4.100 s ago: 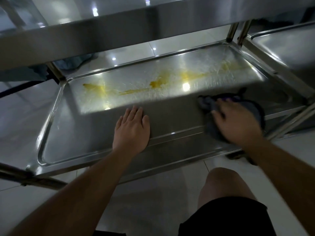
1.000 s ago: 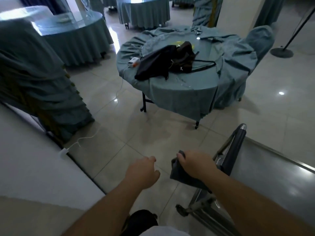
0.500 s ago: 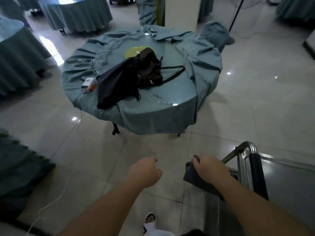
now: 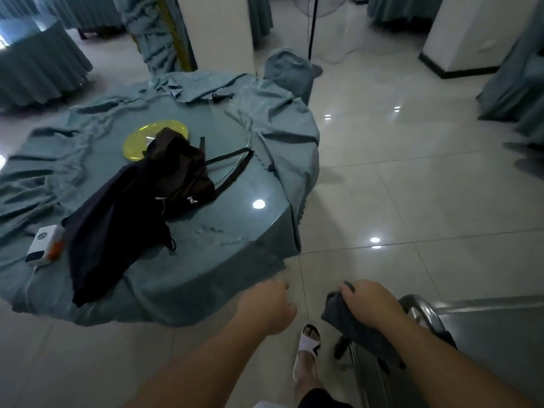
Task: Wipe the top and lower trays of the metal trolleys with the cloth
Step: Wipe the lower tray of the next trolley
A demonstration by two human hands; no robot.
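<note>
Head camera view, looking down over two bare forearms at a round table (image 4: 176, 278) draped in teal cloth, which serves as the landmark for everything else. Just right of the table's near edge, the person's left hand (image 4: 269, 307) hangs above the tiled floor (image 4: 412, 201) curled into a loose fist, holding nothing. Further right of the table, the right hand (image 4: 371, 304) is clenched around a dark grey cloth (image 4: 347, 322), which droops below the fist. That hand sits at the curved metal handle (image 4: 424, 309) of a steel trolley (image 4: 497, 343), whose flat top tray fills the lower right corner, well clear of the table. Between the two hands, lower down, one foot in a white sandal (image 4: 307, 348) stands on the floor. On the tabletop lie a black bag (image 4: 176, 178) with loose straps and a dark garment (image 4: 109, 240) spread toward the near left edge. Behind the bag is a yellow disc (image 4: 147, 135). At the table's left edge rests a small white device (image 4: 41, 244) with an orange side. Beyond the table's far side stands a white pillar (image 4: 217, 28).
</note>
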